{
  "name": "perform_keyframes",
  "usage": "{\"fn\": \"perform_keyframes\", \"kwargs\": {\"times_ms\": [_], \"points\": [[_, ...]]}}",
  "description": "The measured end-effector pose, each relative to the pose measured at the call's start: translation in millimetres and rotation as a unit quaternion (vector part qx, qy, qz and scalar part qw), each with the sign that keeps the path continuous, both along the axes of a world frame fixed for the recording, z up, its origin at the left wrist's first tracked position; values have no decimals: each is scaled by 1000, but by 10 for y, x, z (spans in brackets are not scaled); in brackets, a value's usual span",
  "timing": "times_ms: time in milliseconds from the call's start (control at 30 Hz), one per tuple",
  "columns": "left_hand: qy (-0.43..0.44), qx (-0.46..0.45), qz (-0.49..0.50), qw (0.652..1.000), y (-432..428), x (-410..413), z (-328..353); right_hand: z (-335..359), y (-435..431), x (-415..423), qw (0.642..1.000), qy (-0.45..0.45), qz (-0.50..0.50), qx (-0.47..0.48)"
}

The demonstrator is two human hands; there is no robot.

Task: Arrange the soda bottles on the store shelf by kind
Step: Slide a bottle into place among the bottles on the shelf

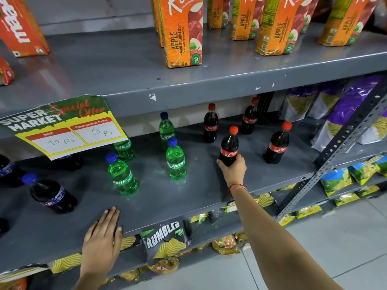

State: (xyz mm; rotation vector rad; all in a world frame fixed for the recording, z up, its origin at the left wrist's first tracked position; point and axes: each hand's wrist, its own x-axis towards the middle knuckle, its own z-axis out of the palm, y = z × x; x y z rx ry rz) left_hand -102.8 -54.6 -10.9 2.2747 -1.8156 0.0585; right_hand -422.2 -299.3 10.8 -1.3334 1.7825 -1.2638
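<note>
On the grey middle shelf (pixel 199 197) stand small soda bottles. My right hand (pixel 233 170) grips the base of a red-capped cola bottle (pixel 230 146), upright on the shelf. Three more cola bottles stand behind and right of it: one (pixel 210 123), one (pixel 250 116), one (pixel 277 144). Green Sprite bottles with blue caps stand left of the colas: one (pixel 166 130), one (pixel 176 159), one (pixel 122 174), and one (pixel 124 149) half hidden behind a price sign. A dark blue-capped bottle (pixel 50 193) stands at the left. My left hand (pixel 103 237) lies flat on the shelf's front edge.
A special-offer price sign (pixel 62 128) hangs from the upper shelf edge. Apple juice cartons (pixel 183 32) stand on the shelf above. Purple snack bags (pixel 343 109) fill the right end. Chip packets (pixel 165 239) sit on the lower shelf. More dark bottles (pixel 8 170) stand at the far left.
</note>
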Motion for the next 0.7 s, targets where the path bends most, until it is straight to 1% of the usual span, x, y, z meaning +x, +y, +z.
{"fn": "perform_keyframes", "kwargs": {"times_ms": [333,500,700], "points": [[13,7,3,1000,15,-31,38,3,7,-98,1000,4,25,5],[16,22,6,1000,14,-35,90,2,16,-126,999,-12,31,10],[20,23,14,999,46,-29,73,-16,140,-449,999,-35,28,-28]]}}
